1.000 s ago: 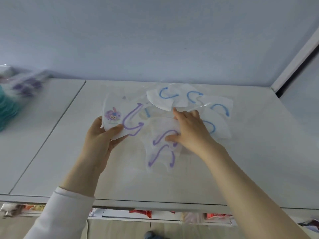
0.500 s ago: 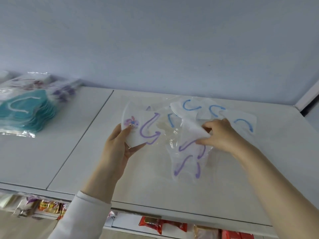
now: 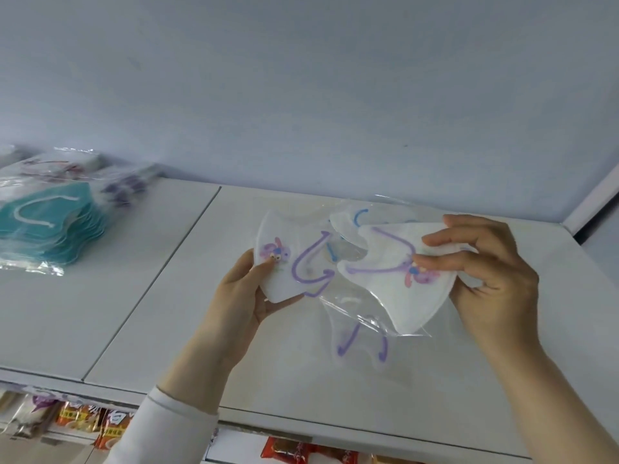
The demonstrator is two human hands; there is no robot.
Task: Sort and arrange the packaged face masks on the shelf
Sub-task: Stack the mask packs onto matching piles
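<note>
My left hand grips a white packaged mask with purple straps and a cartoon print, held just above the white shelf. My right hand pinches a second white mask with a purple strap and the same print, lifted and tilted in its clear wrapper. Under it, a third purple-strapped mask lies flat on the shelf. Behind the two held masks, blue-strapped masks lie partly hidden.
A stack of teal masks in clear plastic sits on the left shelf panel, with more purple-printed packs behind it. A white upright post bounds the shelf at the right. Snack packets fill the shelf below.
My right hand has lifted a purple-strapped mask off the pile and turned it so its print faces me. My left hand kept its mask. The view swung left and down.
</note>
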